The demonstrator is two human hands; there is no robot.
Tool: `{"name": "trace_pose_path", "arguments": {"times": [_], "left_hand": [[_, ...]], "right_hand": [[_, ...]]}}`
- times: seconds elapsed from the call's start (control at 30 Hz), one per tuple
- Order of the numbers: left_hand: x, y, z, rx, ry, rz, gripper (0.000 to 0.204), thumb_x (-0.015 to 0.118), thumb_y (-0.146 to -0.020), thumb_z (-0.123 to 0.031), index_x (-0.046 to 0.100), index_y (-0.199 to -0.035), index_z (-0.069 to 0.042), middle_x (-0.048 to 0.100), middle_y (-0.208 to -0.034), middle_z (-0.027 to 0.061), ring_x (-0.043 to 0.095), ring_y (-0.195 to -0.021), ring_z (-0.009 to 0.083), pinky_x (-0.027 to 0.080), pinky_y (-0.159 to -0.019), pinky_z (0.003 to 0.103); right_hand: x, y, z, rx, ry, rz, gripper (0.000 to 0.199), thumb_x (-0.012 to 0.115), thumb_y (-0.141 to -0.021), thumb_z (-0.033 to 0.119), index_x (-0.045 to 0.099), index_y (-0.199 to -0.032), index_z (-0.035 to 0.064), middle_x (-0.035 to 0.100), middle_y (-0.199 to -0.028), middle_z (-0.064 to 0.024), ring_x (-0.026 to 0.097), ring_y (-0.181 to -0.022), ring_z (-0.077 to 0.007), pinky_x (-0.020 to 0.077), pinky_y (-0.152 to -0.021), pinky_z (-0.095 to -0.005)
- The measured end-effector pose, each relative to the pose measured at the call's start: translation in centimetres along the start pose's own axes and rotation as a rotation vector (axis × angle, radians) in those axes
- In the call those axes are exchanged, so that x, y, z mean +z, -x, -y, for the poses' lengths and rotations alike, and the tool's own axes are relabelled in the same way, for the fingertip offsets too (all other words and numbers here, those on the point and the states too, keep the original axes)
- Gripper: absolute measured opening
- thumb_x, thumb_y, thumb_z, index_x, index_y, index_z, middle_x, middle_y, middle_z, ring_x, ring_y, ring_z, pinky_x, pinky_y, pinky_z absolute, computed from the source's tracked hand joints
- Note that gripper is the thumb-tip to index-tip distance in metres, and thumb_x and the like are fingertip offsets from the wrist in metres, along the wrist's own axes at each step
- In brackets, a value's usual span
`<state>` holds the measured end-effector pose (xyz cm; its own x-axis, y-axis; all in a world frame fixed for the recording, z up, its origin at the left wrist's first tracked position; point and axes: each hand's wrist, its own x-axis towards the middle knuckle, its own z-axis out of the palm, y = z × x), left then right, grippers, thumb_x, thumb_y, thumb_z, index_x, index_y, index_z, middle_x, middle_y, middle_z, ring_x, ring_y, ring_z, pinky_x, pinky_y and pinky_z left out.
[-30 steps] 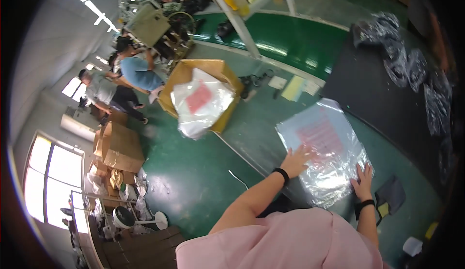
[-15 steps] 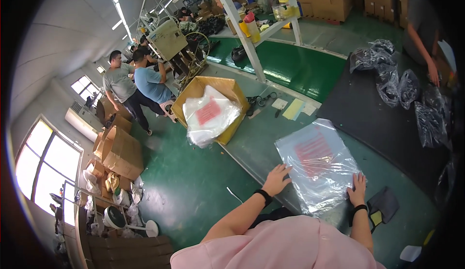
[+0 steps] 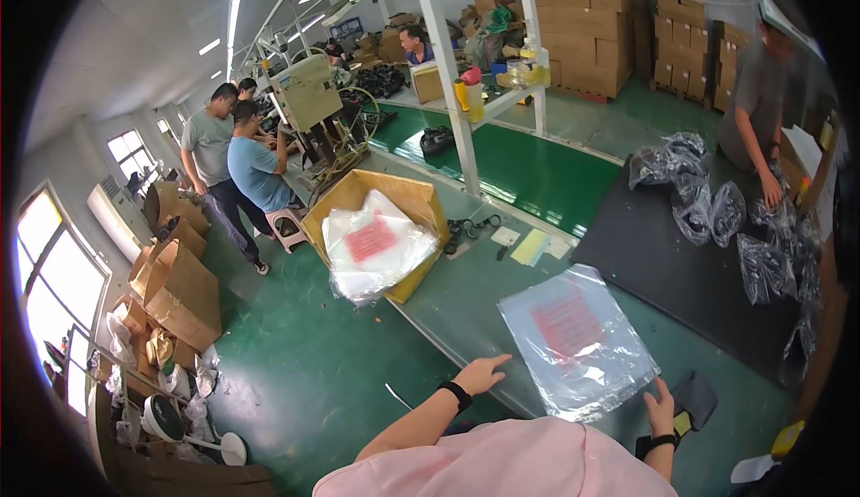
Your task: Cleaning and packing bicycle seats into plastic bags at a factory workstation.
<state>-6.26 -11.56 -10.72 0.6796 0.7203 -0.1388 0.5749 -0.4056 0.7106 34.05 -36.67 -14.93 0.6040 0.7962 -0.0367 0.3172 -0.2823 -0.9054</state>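
Observation:
A stack of clear plastic bags (image 3: 582,376) with red print lies flat on the green tabletop before me. My left hand (image 3: 481,374) hovers left of the stack near the table's front edge, empty, its index finger stretched out. At the stack's near right corner is my right hand (image 3: 660,407), with fingers apart; whether they touch the plastic is hard to tell. Beside that hand lies a dark grey cloth-like piece (image 3: 695,397). Farther left, a yellow-brown carton (image 3: 421,269) holds more clear bags (image 3: 381,251) with red print, spilling over its front side.
Black scissors (image 3: 461,233) and yellow paper slips (image 3: 530,248) lie beyond the stack. On the right, a black mat (image 3: 654,264) bears several dark items in clear bags (image 3: 766,266), with a co-worker's hand (image 3: 770,191) at them. A white post (image 3: 452,94) rises behind.
My left hand has drawn back from the bag stack's left edge. My right hand has slipped lower, to the near right corner. The view has shifted, showing more of the room.

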Motion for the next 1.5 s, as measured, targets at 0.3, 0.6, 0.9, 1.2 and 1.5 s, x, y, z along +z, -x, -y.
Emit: {"name": "trace_pose_path", "arguments": {"times": [0.3, 0.6, 0.9, 1.2, 1.5], "left_hand": [[-2.8, 3.3, 8.9, -0.071, 0.089, 0.067, 0.051, 0.059, -0.083, -0.017, 0.047, -0.132, -0.013, 0.063, -0.109, 0.0181, 0.061, -0.100, 0.0332, 0.047, -0.089, 0.038], [-6.9, 6.1, 13.8, -0.192, 0.131, 0.116, 0.049, 0.059, -0.084, -0.019, 0.048, -0.132, -0.015, 0.065, -0.108, 0.0155, 0.062, -0.099, 0.0304, 0.047, -0.088, 0.038], [-7.7, 7.8, 18.3, -0.165, 0.116, 0.171, 0.046, 0.058, -0.084, -0.018, 0.050, -0.129, -0.013, 0.066, -0.101, 0.0145, 0.062, -0.095, 0.0303, 0.048, -0.085, 0.038], [-9.5, 12.4, 15.5, -0.203, 0.185, 0.233, 0.030, 0.061, -0.084, -0.020, 0.061, -0.111, -0.007, 0.067, -0.097, 0.0123, 0.063, -0.090, 0.0250, 0.049, -0.081, 0.034], [-13.9, 17.2, 4.7, -0.223, 0.523, 0.329, 0.022, 0.059, -0.089, -0.023, 0.060, -0.098, -0.004, 0.064, -0.087, 0.0037, 0.058, -0.079, 0.0119, 0.046, -0.073, 0.026]], "right_hand": [[4.8, 3.3, 2.8, 0.231, 0.046, -0.027, 0.050, 0.062, -0.077, 0.006, 0.052, -0.125, -0.0021, 0.057, -0.120, -0.0193, 0.054, -0.112, -0.0301, 0.0422, -0.093, -0.0368], [11.5, 4.7, 6.6, 0.181, 0.108, -0.007, 0.045, 0.065, -0.075, 0.006, 0.057, -0.119, -0.0017, 0.061, -0.112, -0.0197, 0.060, -0.104, -0.0294, 0.0476, -0.086, -0.0366], [14.5, 7.7, 7.5, 0.162, 0.234, -0.114, 0.040, 0.059, -0.075, 0.002, 0.059, -0.115, -0.0043, 0.065, -0.102, -0.0180, 0.062, -0.092, -0.0242, 0.0493, -0.082, -0.0337], [14.8, 10.6, 12.4, 0.197, -0.178, 0.101, 0.005, 0.058, -0.076, -0.002, 0.059, -0.081, -0.0018, 0.062, -0.069, -0.0068, 0.058, -0.058, -0.0110, 0.0487, -0.057, -0.0242], [11.6, 13.4, 15.2, 0.226, 0.181, 0.522, 0.020, 0.061, -0.082, 0.019, 0.063, -0.086, -0.0002, 0.065, -0.079, -0.0087, 0.060, -0.074, -0.0124, 0.0481, -0.069, -0.0276]]}}
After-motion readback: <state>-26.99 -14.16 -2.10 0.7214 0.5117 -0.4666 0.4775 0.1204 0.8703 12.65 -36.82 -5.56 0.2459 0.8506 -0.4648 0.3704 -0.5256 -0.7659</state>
